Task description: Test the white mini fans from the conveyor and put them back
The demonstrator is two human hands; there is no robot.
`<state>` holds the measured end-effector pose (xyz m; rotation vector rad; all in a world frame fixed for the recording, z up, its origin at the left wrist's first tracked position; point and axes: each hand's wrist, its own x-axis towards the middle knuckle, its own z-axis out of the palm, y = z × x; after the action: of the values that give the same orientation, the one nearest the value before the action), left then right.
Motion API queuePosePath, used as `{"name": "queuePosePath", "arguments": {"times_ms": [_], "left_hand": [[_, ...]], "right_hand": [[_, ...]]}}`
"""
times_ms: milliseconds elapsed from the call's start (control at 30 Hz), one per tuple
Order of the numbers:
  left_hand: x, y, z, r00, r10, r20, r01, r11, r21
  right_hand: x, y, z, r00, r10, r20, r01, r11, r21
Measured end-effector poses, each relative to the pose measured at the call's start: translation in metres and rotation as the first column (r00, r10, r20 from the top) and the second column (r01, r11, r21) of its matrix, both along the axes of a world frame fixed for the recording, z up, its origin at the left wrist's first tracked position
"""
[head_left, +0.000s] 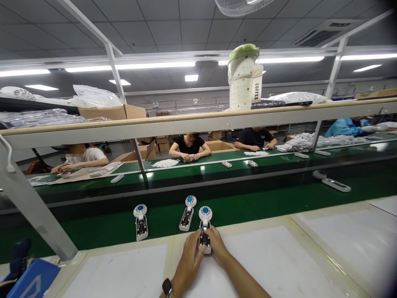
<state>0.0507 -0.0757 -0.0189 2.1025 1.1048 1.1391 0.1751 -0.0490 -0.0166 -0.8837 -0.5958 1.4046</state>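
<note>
A white handheld device [205, 213] with a round, blue-centred head stands between my hands, its handle housing uncovered so that dark inner parts show. My left hand [188, 255] is closed round the left side of the handle, a watch on its wrist. From the right, my right hand [217, 244] grips the same handle, its thumb over the open part. Just left of them, a second uncovered device [186, 218] lies on the green conveyor belt [164, 221]. Farther left is a third such device [141, 227].
A device with a smooth handle [336, 184] lies on the belt at right. White worktop [273, 256] spans the front. A slanting post [34, 207] and blue bin [37, 279] stand at left. Overhead, a shelf [186, 125] carries a tumbler [242, 80]. Several co-workers sit across.
</note>
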Motion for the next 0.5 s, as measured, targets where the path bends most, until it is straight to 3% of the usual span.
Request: {"name": "queuePosePath", "arguments": {"times_ms": [233,367,500], "left_hand": [[-0.006,0.014,0.001,0.927,0.242,0.287,-0.191,0.962,-0.195],[-0.016,0.025,0.002,0.907,0.245,0.344,-0.141,0.944,-0.3],[-0.019,0.028,0.002,0.91,0.262,0.322,-0.189,0.952,-0.241]], "right_hand": [[-0.002,-0.019,0.018,0.963,0.26,-0.063,-0.263,0.964,-0.038],[-0.015,-0.032,0.019,0.915,0.4,-0.043,-0.402,0.915,-0.029],[-0.022,-0.041,0.02,0.87,0.494,-0.004,-0.494,0.869,-0.024]]}}
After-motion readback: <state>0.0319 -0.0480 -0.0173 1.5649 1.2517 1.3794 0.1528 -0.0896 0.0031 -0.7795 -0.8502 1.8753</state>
